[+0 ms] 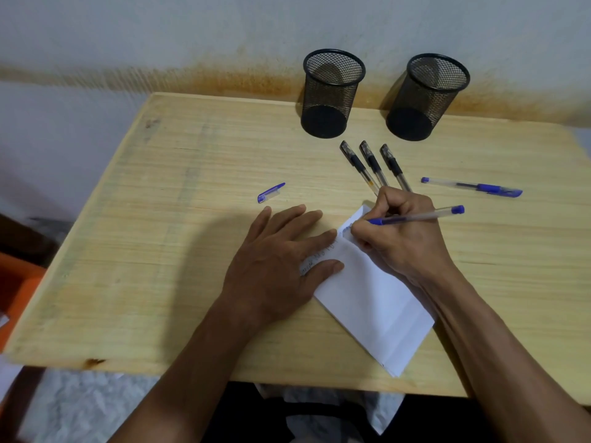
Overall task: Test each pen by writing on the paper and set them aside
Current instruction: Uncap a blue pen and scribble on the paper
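Note:
A folded white paper [374, 298] lies on the wooden table [160, 251], with scribbles near its top edge. My right hand [403, 238] grips an uncapped blue pen [419, 216], its tip on the upper part of the paper. My left hand [281, 257] lies flat with fingers spread, pressing the paper's left edge. The loose blue cap [271, 192] rests on the table left of my hands. Three black capped pens [372, 164] lie side by side beyond my right hand. A capped blue pen [473, 187] lies to the right.
Two black mesh pen cups [332, 94] [428, 97] stand at the back of the table against the stained wall. An orange object [16, 282] sits off the table's left edge. The near table edge runs just before my forearms.

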`<state>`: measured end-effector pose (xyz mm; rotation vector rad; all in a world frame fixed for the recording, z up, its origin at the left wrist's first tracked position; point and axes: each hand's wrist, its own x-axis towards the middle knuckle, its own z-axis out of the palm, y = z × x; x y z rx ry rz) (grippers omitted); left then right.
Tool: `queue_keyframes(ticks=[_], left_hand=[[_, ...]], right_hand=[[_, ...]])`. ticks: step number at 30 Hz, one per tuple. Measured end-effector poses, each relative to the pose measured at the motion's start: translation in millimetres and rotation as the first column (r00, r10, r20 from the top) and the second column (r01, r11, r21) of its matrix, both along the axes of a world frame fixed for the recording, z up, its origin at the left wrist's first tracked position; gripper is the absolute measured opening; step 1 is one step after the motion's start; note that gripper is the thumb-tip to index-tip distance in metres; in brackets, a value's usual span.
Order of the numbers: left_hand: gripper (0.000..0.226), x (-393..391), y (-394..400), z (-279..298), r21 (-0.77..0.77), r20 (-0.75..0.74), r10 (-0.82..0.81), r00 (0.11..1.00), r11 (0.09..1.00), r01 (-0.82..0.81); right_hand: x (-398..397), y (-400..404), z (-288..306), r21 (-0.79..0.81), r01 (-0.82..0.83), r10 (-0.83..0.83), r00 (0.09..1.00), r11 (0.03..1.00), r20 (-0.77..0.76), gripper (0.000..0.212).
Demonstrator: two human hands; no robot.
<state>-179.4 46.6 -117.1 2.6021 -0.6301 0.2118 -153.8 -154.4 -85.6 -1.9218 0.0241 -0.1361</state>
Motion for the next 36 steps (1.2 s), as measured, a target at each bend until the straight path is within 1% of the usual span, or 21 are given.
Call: queue_keyframes(ticks=[3, 6, 12, 13, 14, 15, 17, 18, 21, 23, 24, 25, 26, 27, 28, 29, 31, 32, 33, 36], left_hand=[[0.051, -0.5, -0.1, -0.6, -0.011, 0.012, 0.004, 1.000, 1.000, -0.004], [0.051, 0.0, -0.2, -0.5, -0.011, 0.018, 0.001, 1.000, 1.000, -0.001], [0.052, 0.3, -0.1, -0.9, -0.007, 0.012, -0.003, 1.000, 1.000, 0.003], [0.052, 0.1, -0.2, -1.1, -0.003, 0.013, -0.004, 1.000, 1.000, 0.004], [0.051, 0.2, 0.0, -0.8, -0.003, 0.015, -0.004, 1.000, 1.000, 0.004], [0.051, 0.1, 0.1, -0.5, -0.006, 0.018, -0.003, 1.000, 1.000, 0.003], [0.050, 0.4, 0.1, 0.0, -0.021, 0.016, 0.000, 1.000, 1.000, 0.001], [0.050, 0.2, -0.1, 0.4, -0.026, 0.012, -0.001, 1.000, 1.000, 0.001], [0.049, 1.3, -0.2, -0.4, -0.029, 0.034, -0.009, 0.999, 1.000, 0.010], [0.050, 3.2, -1.0, 1.0, -0.037, 0.071, -0.026, 0.997, 0.999, 0.029], [0.052, 4.2, -1.3, 1.3, -0.075, 0.103, -0.027, 0.994, 0.997, 0.034], [0.050, 5.2, -1.5, 2.4, -0.151, 0.146, 0.003, 0.989, 0.988, 0.020], [0.045, 5.8, -1.2, 5.9, -0.256, 0.168, 0.077, 0.983, 0.966, -0.032], [0.038, 6.7, 0.2, 10.5, -0.359, 0.146, 0.176, 0.973, 0.926, -0.114], [0.032, 7.3, 1.8, 16.9, -0.415, 0.095, 0.264, 0.960, 0.887, -0.203], [0.028, 8.9, 3.6, 22.8, -0.404, 0.054, 0.340, 0.939, 0.867, -0.291], [0.018, 15.8, 7.3, 28.5, -0.268, 0.067, 0.449, 0.891, 0.868, -0.417], [0.015, 19.7, 8.4, 29.7, -0.204, 0.084, 0.478, 0.874, 0.867, -0.455], [0.017, 24.3, 9.5, 31.4, -0.156, 0.095, 0.499, 0.861, 0.862, -0.482], [0.022, 33.3, 12.4, 32.3, -0.081, 0.088, 0.513, 0.854, 0.858, -0.508]], right_hand=[[-0.2, -0.3, -0.8, 0.023, 0.018, -0.018, 1.000, 1.000, -0.007, 0.022], [-0.1, -0.9, -1.8, 0.001, 0.014, -0.014, 1.000, 1.000, -0.001, 0.022], [-0.5, 1.5, 0.8, 0.010, 0.025, -0.025, 1.000, 1.000, 0.006, 0.022], [-0.7, 1.9, 1.8, 0.036, 0.029, -0.029, 1.000, 0.999, -0.008, 0.022], [-1.0, 1.4, 3.3, 0.104, 0.029, -0.026, 0.999, 0.994, -0.033, 0.021], [-1.4, 0.5, 4.6, 0.208, 0.033, -0.020, 0.998, 0.978, -0.065, 0.020], [-2.2, -2.9, 7.4, 0.408, 0.059, -0.013, 0.994, 0.911, -0.113, 0.020], [-3.1, -4.7, 9.3, 0.459, 0.076, -0.023, 0.993, 0.885, -0.120, 0.020], [-6.8, -10.1, 15.0, 0.514, 0.097, -0.059, 0.994, 0.852, -0.090, 0.017], [-10.8, -14.1, 21.2, 0.487, 0.113, -0.095, 0.994, 0.866, -0.062, 0.017], [-13.5, -16.1, 25.0, 0.462, 0.115, -0.106, 0.993, 0.880, -0.044, 0.018], [-16.8, -18.2, 28.7, 0.441, 0.109, -0.108, 0.994, 0.891, -0.026, 0.021], [-20.8, -20.4, 32.2, 0.422, 0.096, -0.102, 0.995, 0.902, -0.008, 0.022], [-25.8, -22.3, 35.7, 0.399, 0.085, -0.096, 0.995, 0.913, 0.006, 0.022], [-31.2, -23.4, 38.4, 0.374, 0.079, -0.090, 0.996, 0.924, 0.013, 0.021], [-36.7, -24.5, 40.6, 0.351, 0.078, -0.088, 0.996, 0.933, 0.013, 0.019], [-46.9, -26.4, 43.3, 0.328, 0.081, -0.085, 0.996, 0.941, -0.001, 0.014], [-51.7, -27.5, 43.9, 0.325, 0.083, -0.083, 0.996, 0.942, -0.013, 0.013], [-56.2, -29.0, 44.3, 0.325, 0.085, -0.081, 0.996, 0.942, -0.024, 0.012], [-67.0, -34.3, 43.5, 0.319, 0.076, -0.067, 0.997, 0.945, -0.041, 0.014]])
